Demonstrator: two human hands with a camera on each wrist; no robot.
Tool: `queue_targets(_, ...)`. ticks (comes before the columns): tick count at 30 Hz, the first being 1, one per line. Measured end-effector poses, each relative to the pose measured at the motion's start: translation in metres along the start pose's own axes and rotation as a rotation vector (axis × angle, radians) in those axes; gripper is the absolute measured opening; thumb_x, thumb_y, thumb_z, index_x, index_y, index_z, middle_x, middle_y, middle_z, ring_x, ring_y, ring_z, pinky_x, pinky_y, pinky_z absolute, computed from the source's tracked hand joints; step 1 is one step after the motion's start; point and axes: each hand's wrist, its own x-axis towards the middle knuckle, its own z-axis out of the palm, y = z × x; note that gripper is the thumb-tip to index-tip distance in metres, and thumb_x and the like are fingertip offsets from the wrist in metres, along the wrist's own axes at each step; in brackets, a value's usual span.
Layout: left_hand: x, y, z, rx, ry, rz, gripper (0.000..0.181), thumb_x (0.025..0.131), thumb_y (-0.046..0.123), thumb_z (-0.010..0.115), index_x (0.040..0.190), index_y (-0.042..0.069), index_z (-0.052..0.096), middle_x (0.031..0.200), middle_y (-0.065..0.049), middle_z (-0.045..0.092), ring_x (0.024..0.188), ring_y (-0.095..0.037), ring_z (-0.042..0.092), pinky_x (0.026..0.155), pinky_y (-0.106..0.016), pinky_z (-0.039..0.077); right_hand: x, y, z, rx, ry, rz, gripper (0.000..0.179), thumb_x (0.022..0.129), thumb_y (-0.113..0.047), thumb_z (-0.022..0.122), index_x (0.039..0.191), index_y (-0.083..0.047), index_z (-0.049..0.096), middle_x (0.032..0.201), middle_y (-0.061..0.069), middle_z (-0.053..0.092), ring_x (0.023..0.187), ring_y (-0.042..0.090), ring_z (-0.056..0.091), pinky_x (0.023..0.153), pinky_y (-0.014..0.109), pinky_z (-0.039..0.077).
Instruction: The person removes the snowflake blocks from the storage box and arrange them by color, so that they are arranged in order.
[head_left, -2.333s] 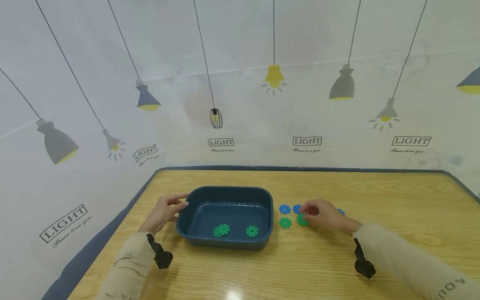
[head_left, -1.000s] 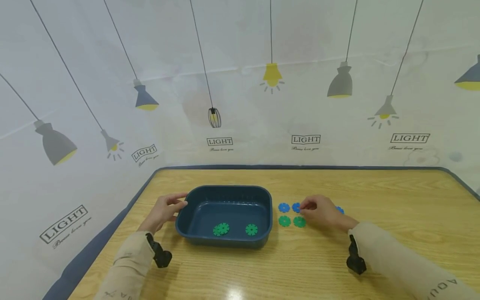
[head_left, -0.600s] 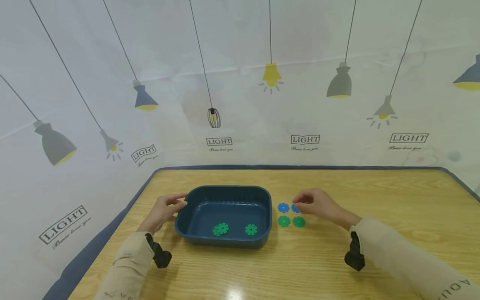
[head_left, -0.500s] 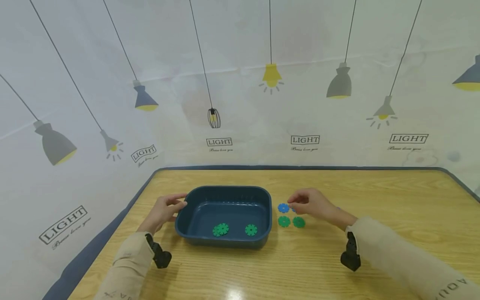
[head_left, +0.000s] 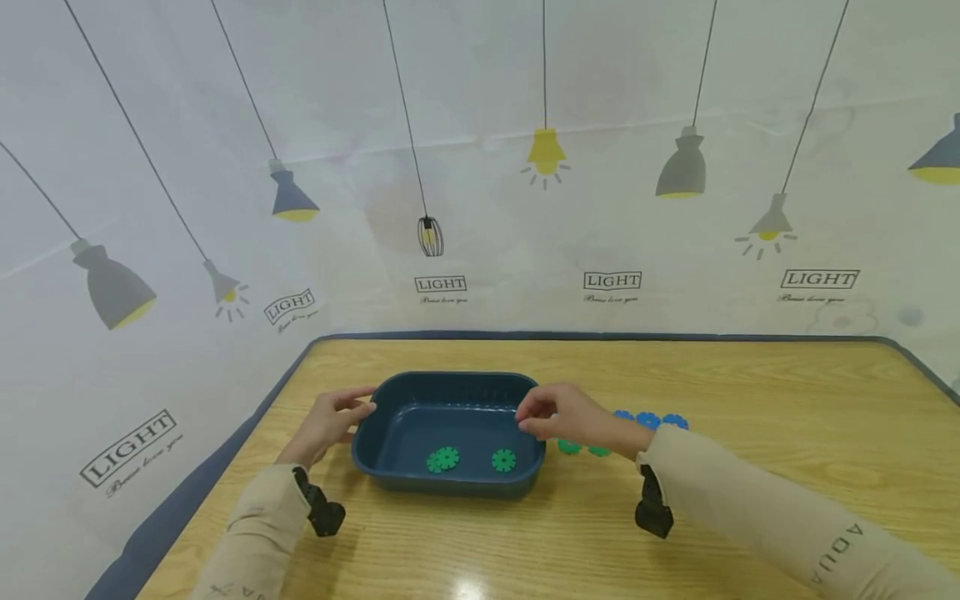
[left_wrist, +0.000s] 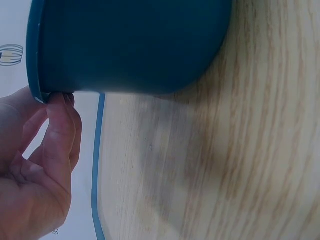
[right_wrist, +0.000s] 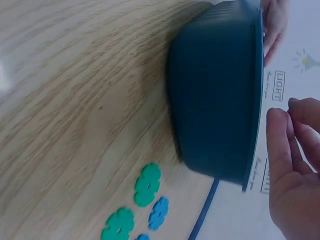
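My left hand (head_left: 327, 423) grips the left end of a dark blue plastic basin (head_left: 465, 429) by its rim; in the left wrist view its fingertips (left_wrist: 61, 102) are tucked under that rim. Three green notched discs (head_left: 504, 460) lie inside, two of them overlapping. Over the basin's right rim hovers my right hand (head_left: 573, 414), thumb and fingertips brought together. I cannot tell whether a disc is hidden between them. On the table right of the basin are two more green discs (right_wrist: 148, 184) and several blue discs (right_wrist: 158, 213), partly covered by my right hand and wrist in the head view.
The wooden table (head_left: 420, 542) has a dark blue edge at the back. Behind and to the left hangs a pale wall covering (head_left: 495, 233) printed with lamps. A black wrist camera (head_left: 654, 507) sits under the right sleeve.
My right hand has moved left from the discs on the table to the basin's right rim, uncovering several blue discs. The left hand and basin stay put.
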Motion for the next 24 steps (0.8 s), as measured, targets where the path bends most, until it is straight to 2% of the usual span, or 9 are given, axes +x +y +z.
queue_targets(7,0.002,-0.003,-0.001,-0.005,0.008,-0.002,0.041,0.088,0.019,0.056,0.127,0.01,0.049,0.106,-0.014,0.055,0.091,-0.022,0.057,0.068,-0.035,0.051,0.028,-0.002,0.02,-0.077,-0.045,-0.057,0.009,0.084,-0.004,0.058,0.089,0.002,0.061,0.082,0.008,0.062,0.065,0.013,0.057,0.057,0.023,0.049)
queue_targets(15,0.003,-0.006,0.0,-0.012,0.005,0.015,0.04,0.088,0.017,0.056,0.127,0.009,0.05,0.105,-0.014,0.055,0.09,-0.022,0.057,0.068,-0.036,0.051,0.056,-0.004,0.037,-0.078,-0.084,-0.032,0.012,0.084,-0.005,0.058,0.093,0.003,0.06,0.083,0.01,0.063,0.072,0.026,0.06,0.056,0.023,0.049)
queue_targets(21,0.003,-0.006,0.0,-0.013,0.003,0.02,0.04,0.088,0.018,0.056,0.127,0.01,0.049,0.107,-0.015,0.054,0.094,-0.024,0.057,0.069,-0.036,0.051,0.074,0.0,0.05,-0.081,-0.121,0.025,0.019,0.083,-0.006,0.06,0.099,0.004,0.06,0.086,0.008,0.062,0.074,0.015,0.059,0.058,0.024,0.049)
queue_targets(24,0.003,-0.006,-0.001,-0.011,0.007,0.011,0.04,0.088,0.019,0.056,0.127,0.011,0.05,0.107,-0.014,0.054,0.094,-0.024,0.057,0.069,-0.036,0.051,0.081,0.002,0.055,-0.096,-0.142,0.033,0.021,0.082,-0.005,0.061,0.1,0.005,0.059,0.085,0.008,0.062,0.072,0.014,0.059,0.057,0.023,0.049)
